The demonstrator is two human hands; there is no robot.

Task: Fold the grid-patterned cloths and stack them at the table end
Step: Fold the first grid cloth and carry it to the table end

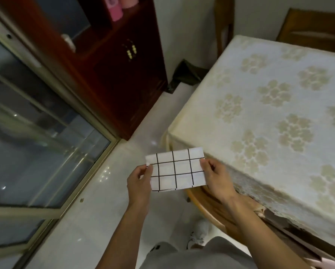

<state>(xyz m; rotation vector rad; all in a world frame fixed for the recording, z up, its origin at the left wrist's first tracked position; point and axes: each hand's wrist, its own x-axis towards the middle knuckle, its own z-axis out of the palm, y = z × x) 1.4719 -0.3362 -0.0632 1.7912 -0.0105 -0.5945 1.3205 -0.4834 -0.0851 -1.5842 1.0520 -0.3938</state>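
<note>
Left hand (140, 178) pinches the left edge of a folded grid-patterned cloth (176, 168), thumb on top and fingers curled beneath. Right hand (215, 175) pinches the opposite edge in the same way, so the cloth is stretched flat between the two. It is a white rectangle crossed by thin black lines and is held in the air off the table's near left corner, just beside the edge and not resting on the top.

The table (279, 84) is covered by a cream tablecloth (230, 107) with pale flower clusters and a lace border that hangs over the side. A wooden chair (217, 208) is tucked under the table's near edge, below the right forearm. Another chair back (223, 22) stands at the table's far end. On the pale tiled floor (96, 220) left of the table, a white shoe (198, 232) shows below the cloth. A dark bag (186, 74) lies on the floor by the table's far left corner. Further left of the table stands a dark red wooden cabinet (112, 74), and beyond it a sliding glass door (36, 142) in a metal frame.
</note>
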